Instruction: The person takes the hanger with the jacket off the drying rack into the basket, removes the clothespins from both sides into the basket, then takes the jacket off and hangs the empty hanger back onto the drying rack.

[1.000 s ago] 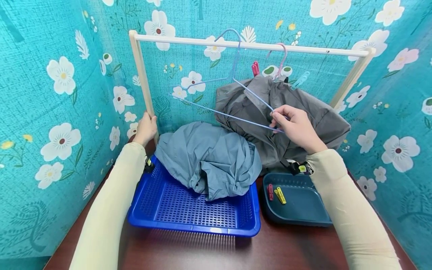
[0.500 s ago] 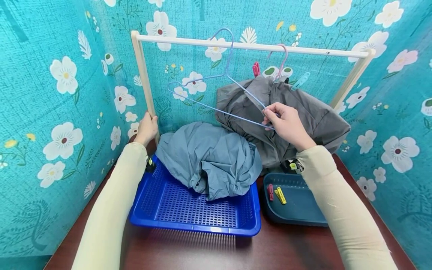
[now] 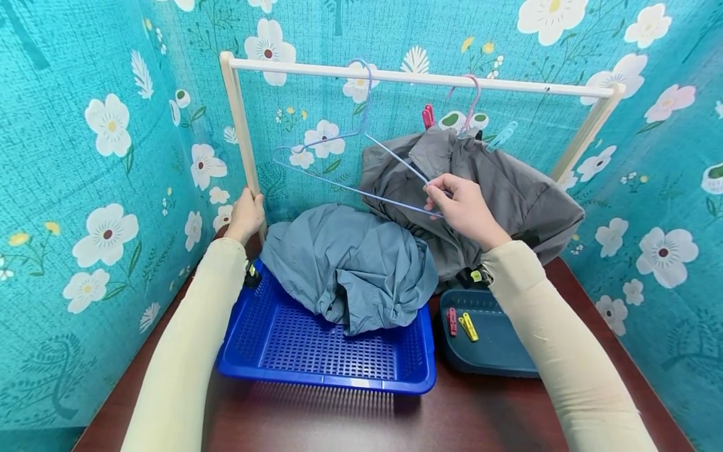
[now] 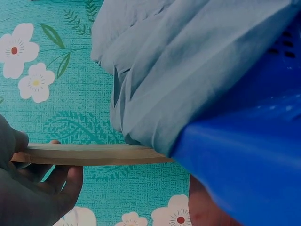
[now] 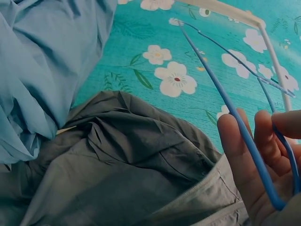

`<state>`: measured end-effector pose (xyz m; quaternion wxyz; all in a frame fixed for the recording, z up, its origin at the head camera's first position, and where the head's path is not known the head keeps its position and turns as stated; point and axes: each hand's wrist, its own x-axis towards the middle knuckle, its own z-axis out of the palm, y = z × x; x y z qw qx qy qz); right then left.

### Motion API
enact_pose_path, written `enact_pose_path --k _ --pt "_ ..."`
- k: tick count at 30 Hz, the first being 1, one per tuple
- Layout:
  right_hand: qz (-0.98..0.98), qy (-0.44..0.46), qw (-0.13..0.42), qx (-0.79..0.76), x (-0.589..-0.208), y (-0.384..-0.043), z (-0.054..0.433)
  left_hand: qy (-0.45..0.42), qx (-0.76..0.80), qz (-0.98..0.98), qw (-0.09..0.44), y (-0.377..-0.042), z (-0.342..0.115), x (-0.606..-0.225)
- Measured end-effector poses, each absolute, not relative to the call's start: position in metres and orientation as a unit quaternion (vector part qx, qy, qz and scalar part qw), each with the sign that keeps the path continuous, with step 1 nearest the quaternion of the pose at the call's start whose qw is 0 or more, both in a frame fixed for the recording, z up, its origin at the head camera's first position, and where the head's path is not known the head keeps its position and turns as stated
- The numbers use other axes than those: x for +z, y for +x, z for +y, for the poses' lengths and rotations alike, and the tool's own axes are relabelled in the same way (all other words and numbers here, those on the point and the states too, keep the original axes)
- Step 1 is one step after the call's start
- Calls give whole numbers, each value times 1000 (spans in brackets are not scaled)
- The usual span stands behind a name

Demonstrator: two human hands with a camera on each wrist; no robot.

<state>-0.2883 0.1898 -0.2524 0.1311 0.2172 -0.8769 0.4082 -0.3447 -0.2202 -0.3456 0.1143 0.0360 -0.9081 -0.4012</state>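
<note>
My left hand [image 3: 246,215] grips the left wooden post [image 3: 241,122] of a white-railed rack; in the left wrist view its fingers curl round the wood. My right hand [image 3: 462,206] pinches a blue wire clothes hanger [image 3: 398,158] at one shoulder corner, tilted, with thumb and fingers on the wire. The hanger's hook overlaps the rail [image 3: 423,77], its top curving just above it. Behind the right hand a grey garment [image 3: 519,188] hangs from a pink hanger [image 3: 472,103]. A blue-grey garment [image 3: 350,263] lies bunched below the hanger.
The blue-grey garment lies in a blue perforated basket [image 3: 324,380] on the dark table [image 3: 316,427]. A dark teal tray [image 3: 497,364] at right holds a red clothespin [image 3: 452,321] and a yellow one. A red clothespin [image 3: 428,116] and a light-blue one [image 3: 501,135] clip the grey garment.
My right hand has moved left, taking the blue hanger with it. The hook has come down from well above the rail to right at it. My left hand stays on the post.
</note>
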Motion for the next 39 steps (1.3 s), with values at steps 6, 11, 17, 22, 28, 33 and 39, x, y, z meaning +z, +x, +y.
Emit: enact_pose_path --k 6,11,17,22,28,33,39 --pt "-864 232 116 432 -257 -293 182 36 -406 -906 116 -345 -221 -346" --pt "-839 247 91 476 -260 -296 177 39 -412 -902 121 -345 -220 -346" --pt "-823 277 63 492 -262 -301 169 38 -409 -904 122 -348 -221 -349" --pt "-822 300 55 482 -264 -303 158 38 -417 -901 115 -349 -222 -349" --pt "-807 307 21 504 -265 -306 146 32 -410 -905 107 -350 -224 -350" --pt "-798 307 -5 518 -265 -310 135 33 -426 -897 110 -350 -224 -351" --pt "-790 316 -20 524 -265 -310 119 36 -435 -893 108 -350 -223 -350"
